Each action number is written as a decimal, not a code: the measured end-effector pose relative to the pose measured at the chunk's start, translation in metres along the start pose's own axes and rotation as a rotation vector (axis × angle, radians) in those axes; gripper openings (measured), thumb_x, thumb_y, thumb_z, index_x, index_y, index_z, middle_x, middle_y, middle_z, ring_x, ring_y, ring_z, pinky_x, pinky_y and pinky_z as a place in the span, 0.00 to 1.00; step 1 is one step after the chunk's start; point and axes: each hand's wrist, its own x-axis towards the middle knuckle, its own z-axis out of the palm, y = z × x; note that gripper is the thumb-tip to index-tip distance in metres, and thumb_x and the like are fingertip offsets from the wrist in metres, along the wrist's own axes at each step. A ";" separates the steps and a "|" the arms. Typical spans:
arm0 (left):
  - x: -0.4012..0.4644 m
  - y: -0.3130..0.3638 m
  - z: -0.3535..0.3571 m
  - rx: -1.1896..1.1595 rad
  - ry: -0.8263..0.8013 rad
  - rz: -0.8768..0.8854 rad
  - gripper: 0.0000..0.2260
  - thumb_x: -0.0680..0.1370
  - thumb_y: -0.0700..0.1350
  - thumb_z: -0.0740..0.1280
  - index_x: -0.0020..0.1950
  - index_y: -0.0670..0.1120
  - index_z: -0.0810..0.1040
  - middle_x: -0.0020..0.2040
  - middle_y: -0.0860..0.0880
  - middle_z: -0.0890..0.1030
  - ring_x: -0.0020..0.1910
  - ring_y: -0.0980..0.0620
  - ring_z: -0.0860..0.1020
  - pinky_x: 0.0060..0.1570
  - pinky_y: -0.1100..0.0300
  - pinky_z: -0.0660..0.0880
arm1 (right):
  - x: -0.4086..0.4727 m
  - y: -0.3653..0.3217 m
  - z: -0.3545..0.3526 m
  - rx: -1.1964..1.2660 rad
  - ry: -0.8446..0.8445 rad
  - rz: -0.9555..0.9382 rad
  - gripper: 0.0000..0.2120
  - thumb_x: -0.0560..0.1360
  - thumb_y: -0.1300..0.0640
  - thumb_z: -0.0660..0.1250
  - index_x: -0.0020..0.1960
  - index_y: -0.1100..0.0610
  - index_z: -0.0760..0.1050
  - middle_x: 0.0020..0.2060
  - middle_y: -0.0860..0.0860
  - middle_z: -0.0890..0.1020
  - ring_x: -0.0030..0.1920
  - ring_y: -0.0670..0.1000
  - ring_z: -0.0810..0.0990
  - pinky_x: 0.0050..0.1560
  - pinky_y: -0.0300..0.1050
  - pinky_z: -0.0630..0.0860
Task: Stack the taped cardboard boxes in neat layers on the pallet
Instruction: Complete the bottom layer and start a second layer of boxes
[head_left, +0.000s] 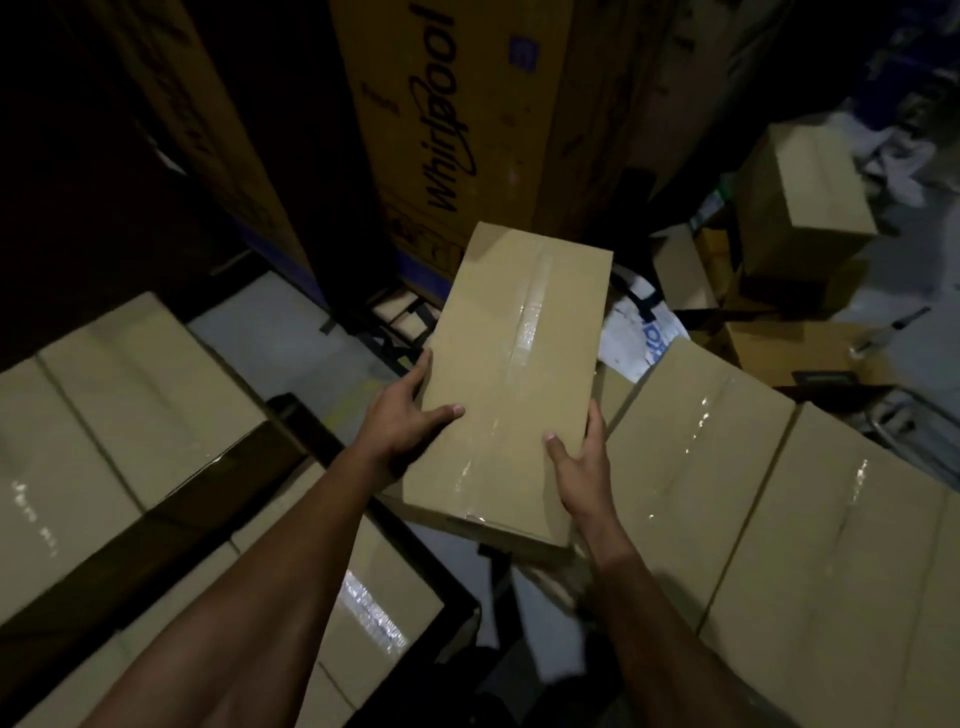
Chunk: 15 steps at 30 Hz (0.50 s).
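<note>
I hold a long taped cardboard box (511, 374) in the air in front of me, its clear tape seam running lengthwise on top. My left hand (408, 415) grips its left edge, thumb on top. My right hand (579, 462) grips its right near edge, thumb on top too. To the left lies a stack of taped boxes (119, 415), with a lower box (374, 608) under my left forearm. On the right, more taped boxes (769, 499) lie side by side. The pallet itself cannot be made out in the dim light.
Tall appliance cartons (457, 119) stand upright straight ahead. Loose boxes (800, 192) and a white printed bag (641, 332) clutter the far right. A strip of grey floor (270, 322) shows between the left stack and the cartons. A dark frame edge (447, 571) runs below the held box.
</note>
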 end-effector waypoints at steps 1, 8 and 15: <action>-0.015 0.004 -0.005 -0.003 0.025 -0.005 0.47 0.72 0.60 0.78 0.83 0.64 0.52 0.77 0.51 0.72 0.67 0.54 0.72 0.62 0.58 0.69 | -0.006 -0.003 -0.002 -0.008 -0.012 -0.020 0.38 0.78 0.51 0.72 0.81 0.39 0.56 0.70 0.42 0.76 0.67 0.48 0.77 0.70 0.52 0.73; -0.161 0.015 -0.040 0.039 0.248 -0.047 0.45 0.74 0.61 0.77 0.84 0.59 0.55 0.77 0.46 0.71 0.74 0.44 0.70 0.66 0.56 0.68 | -0.085 -0.032 -0.011 0.083 -0.197 -0.117 0.33 0.79 0.59 0.72 0.79 0.47 0.62 0.67 0.43 0.78 0.66 0.42 0.77 0.71 0.53 0.74; -0.295 -0.015 -0.068 -0.024 0.431 -0.123 0.46 0.71 0.64 0.78 0.83 0.59 0.58 0.78 0.49 0.70 0.77 0.46 0.68 0.72 0.55 0.65 | -0.165 -0.053 0.012 0.031 -0.321 -0.233 0.30 0.78 0.52 0.74 0.77 0.49 0.67 0.67 0.48 0.71 0.67 0.50 0.75 0.71 0.58 0.74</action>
